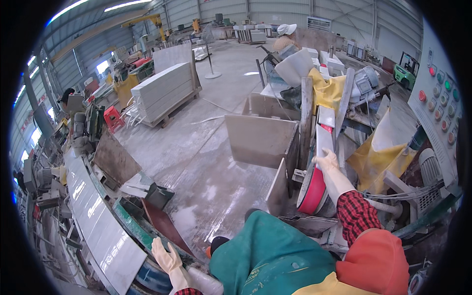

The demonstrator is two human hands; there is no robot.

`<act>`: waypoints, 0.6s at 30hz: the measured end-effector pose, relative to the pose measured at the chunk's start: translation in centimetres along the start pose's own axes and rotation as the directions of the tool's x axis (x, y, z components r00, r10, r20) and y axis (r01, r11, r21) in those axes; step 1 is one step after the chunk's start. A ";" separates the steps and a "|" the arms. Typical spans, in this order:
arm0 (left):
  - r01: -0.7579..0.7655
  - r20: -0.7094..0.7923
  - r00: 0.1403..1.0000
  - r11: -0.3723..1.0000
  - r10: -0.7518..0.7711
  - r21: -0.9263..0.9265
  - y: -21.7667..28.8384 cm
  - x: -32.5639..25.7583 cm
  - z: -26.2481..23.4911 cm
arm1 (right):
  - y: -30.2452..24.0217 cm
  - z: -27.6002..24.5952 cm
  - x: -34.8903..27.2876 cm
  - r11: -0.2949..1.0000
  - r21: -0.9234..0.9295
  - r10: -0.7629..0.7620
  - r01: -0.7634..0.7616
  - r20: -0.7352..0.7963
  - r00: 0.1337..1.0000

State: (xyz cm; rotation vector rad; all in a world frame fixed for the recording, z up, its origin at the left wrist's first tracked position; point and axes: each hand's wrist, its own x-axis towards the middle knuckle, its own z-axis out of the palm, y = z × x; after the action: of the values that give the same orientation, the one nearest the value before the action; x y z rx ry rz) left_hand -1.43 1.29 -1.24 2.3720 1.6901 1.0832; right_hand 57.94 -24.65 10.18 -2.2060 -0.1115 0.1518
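Observation:
My right hand [326, 160], in a cream rubber glove, reaches forward with its fingers curled over the near end of a long white stone strip [324, 138]. That strip lies along a narrow conveyor with a red belt [313, 192], between two upright boards. Down at the left, my left hand [167, 258], gloved the same way, rests with fingers stretched on the edge of a green machine frame [132, 223]. Its palm holds nothing. Beside it, a glossy pale slab [98, 216] lies along the left machine bed.
Upright stone panels [260, 140] form a bin left of the belt. A control panel [440, 93] with buttons stands at right, near yellow cloth [386, 152]. Stacked white slabs [164, 91] sit on a pallet. A person in a white cap [286, 37] is beyond the conveyor.

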 end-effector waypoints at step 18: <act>0.500 0.582 0.726 -0.300 -0.366 -0.812 13.6 2.8 -9.4 | -20.3 16.2 -30.7 0.125 0.517 -0.513 0.847 0.764 -0.391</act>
State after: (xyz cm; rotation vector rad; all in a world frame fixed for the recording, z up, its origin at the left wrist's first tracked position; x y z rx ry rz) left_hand 4.98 -5.24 12.76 0.5641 0.7764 1.2289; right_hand 24.65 -3.91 18.99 -1.4099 -2.4769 0.6202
